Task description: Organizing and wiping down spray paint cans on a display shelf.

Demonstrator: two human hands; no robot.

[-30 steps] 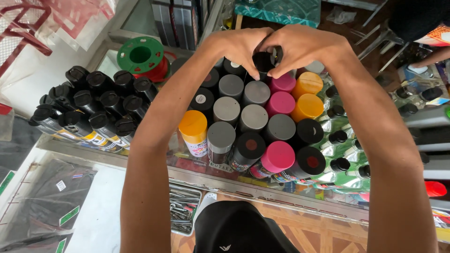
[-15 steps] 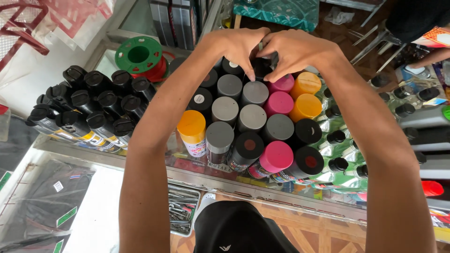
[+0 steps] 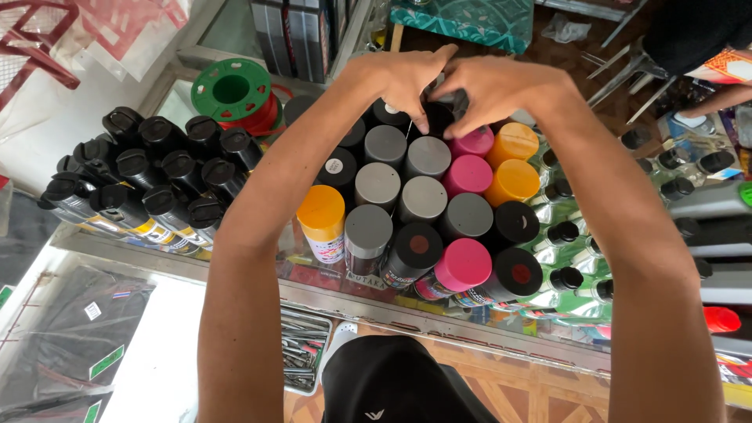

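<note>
Both arms stretched to upper centre of frame, my left hand [image 3: 403,78] and right hand [image 3: 497,88] meet fingertip to fingertip, pinched together around a black-capped cylindrical spray can [image 3: 440,113] in the cluster's back row.

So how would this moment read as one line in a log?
left hand: on black-capped spray can | right hand: same can | can: back row of spray cans on glass counter

A green spool [image 3: 230,89] sits far left; black-capped bottles [image 3: 149,168] lie left; a red chair [image 3: 35,47] at far left.
</note>
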